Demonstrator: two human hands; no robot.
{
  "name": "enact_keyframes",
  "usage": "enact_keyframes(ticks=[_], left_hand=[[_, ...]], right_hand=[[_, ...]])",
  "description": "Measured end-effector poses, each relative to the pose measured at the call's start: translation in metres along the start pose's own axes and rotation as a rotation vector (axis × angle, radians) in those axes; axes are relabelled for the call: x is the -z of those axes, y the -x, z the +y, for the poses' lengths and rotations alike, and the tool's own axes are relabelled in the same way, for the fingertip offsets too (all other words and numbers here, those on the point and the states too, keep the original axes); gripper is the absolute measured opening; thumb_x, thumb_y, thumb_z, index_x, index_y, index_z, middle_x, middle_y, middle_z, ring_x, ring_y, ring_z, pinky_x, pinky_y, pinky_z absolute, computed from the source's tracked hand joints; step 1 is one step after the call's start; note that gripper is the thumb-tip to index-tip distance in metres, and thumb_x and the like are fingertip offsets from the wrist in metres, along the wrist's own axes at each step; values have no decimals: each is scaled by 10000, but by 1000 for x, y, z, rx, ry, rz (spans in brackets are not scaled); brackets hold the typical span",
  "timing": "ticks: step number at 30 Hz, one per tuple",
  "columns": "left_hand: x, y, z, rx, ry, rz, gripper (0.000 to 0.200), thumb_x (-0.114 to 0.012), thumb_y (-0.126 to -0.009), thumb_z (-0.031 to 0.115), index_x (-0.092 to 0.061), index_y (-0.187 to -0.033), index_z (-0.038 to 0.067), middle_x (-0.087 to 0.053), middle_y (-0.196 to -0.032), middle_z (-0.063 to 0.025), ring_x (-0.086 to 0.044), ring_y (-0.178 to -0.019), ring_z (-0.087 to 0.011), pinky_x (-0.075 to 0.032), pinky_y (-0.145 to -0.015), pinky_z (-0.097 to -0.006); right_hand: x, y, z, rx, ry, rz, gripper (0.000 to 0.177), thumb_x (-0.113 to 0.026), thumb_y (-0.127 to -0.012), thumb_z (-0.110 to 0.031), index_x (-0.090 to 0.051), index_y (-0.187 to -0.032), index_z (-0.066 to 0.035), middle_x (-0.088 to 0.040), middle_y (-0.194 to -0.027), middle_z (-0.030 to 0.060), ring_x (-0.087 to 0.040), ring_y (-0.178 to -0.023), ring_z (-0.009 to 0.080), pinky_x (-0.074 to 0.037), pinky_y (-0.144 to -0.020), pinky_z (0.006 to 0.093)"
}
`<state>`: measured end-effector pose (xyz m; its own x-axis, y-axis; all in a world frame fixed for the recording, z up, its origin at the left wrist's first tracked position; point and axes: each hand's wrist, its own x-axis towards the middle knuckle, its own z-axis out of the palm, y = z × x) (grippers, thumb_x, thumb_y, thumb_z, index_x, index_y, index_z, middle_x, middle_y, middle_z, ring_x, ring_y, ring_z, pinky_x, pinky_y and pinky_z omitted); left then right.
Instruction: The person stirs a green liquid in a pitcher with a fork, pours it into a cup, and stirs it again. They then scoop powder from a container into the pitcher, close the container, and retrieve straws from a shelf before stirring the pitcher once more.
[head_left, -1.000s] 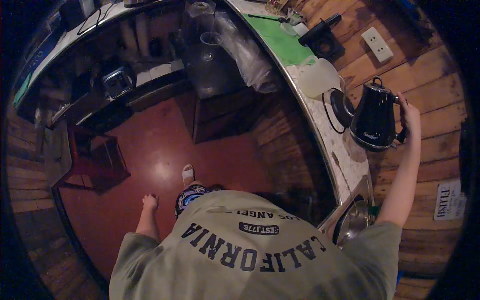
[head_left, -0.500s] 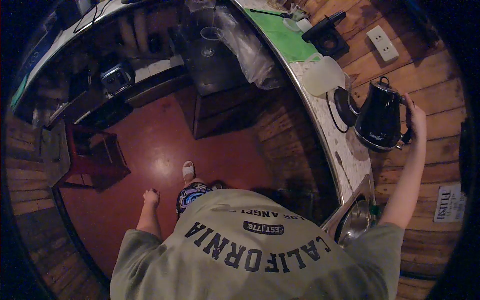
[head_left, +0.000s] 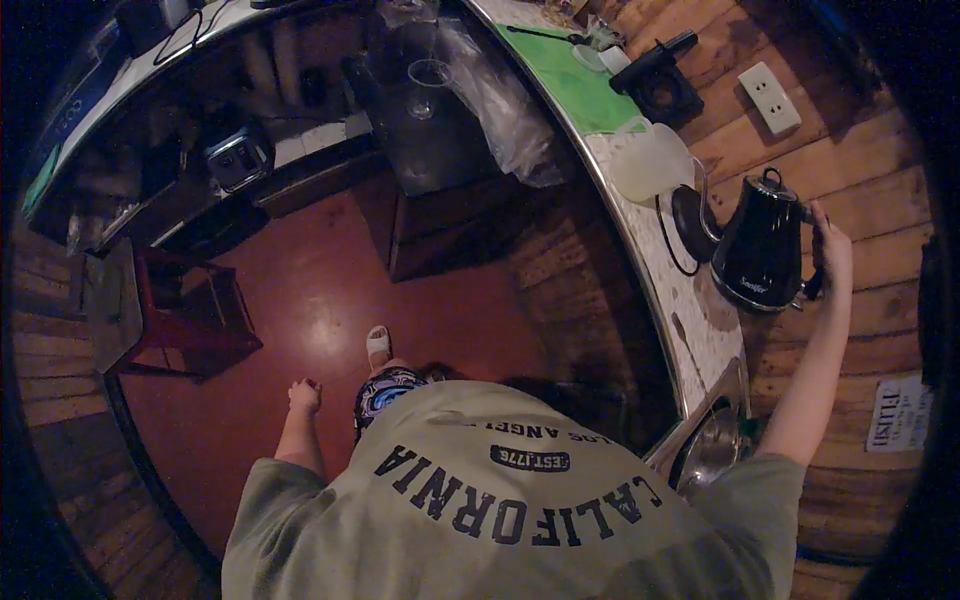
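Note:
My right hand grips the handle of a black electric kettle, fingers wrapped round it, above the counter by the wooden wall. The kettle has a metal spout, a lid with a loop on top and white lettering low on its side. Just left of it is the round black kettle base with its cord. A translucent white jug stands beyond that base. My left hand hangs low over the red floor, fingers loosely curled with nothing showing in them.
A metal sink is set into the counter near my right side. Farther along lie a green mat and a black stand. A wall socket is above. Left are a red stool and a toaster; a dark cabinet stands ahead.
The kettle in my right hand has moved slightly down in the view. My left hand still hangs in the same place.

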<state>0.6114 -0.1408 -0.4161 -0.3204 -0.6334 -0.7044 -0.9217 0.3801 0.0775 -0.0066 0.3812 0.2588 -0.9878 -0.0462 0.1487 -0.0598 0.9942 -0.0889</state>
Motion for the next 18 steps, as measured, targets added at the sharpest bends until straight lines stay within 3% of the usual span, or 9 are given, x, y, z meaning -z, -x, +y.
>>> enact_keyframes(ticks=[1,4,7,11,14,18], left_hand=[[1,1,1,0,-6,6,370,-556,-850,419,-618,-1116,169,-518,-1203,-130,-466,-1147,-325,-427,-952,-452],[3,2,2,-5,-13,15,363,-562,-850,414,-620,-1112,169,-519,-1202,-128,-464,-1153,-324,-431,-950,-453],[3,0,2,-16,6,12,355,-566,-849,406,-622,-1110,171,-519,-1208,-129,-465,-1154,-325,-426,-955,-455],[-4,-7,-3,-38,2,33,349,-571,-849,398,-624,-1106,167,-520,-1208,-131,-467,-1154,-330,-420,-960,-452],[-2,-6,-2,-36,9,31,353,-569,-851,398,-624,-1102,156,-518,-1212,-136,-464,-1158,-333,-416,-962,-452],[0,-4,0,-18,15,25,361,-561,-856,405,-624,-1100,147,-508,-1229,-140,-460,-1162,-335,-415,-962,-455]], right_hand=[[-1,-5,6,30,0,1,442,-478,-921,-118,-486,-1323,-304,-479,-628,53,-437,-492,169,-435,-500,317],[-9,-34,58,375,152,51,515,-475,-904,-68,-446,-1351,-323,-470,-621,47,-438,-483,165,-438,-480,316],[-11,-43,68,429,183,55,567,-473,-888,-33,-418,-1367,-331,-470,-626,48,-448,-491,167,-444,-473,315],[-12,-36,62,391,174,94,547,-466,-895,-38,-423,-1360,-324,-488,-648,51,-460,-501,180,-451,-483,324],[-13,-42,70,424,152,94,437,-470,-925,-129,-468,-1334,-283,-486,-625,55,-455,-488,178,-442,-475,326],[-7,5,6,-12,-179,60,300,-496,-924,-373,-612,-1083,-146,-427,-539,37,-423,-445,154,-389,-441,304]])
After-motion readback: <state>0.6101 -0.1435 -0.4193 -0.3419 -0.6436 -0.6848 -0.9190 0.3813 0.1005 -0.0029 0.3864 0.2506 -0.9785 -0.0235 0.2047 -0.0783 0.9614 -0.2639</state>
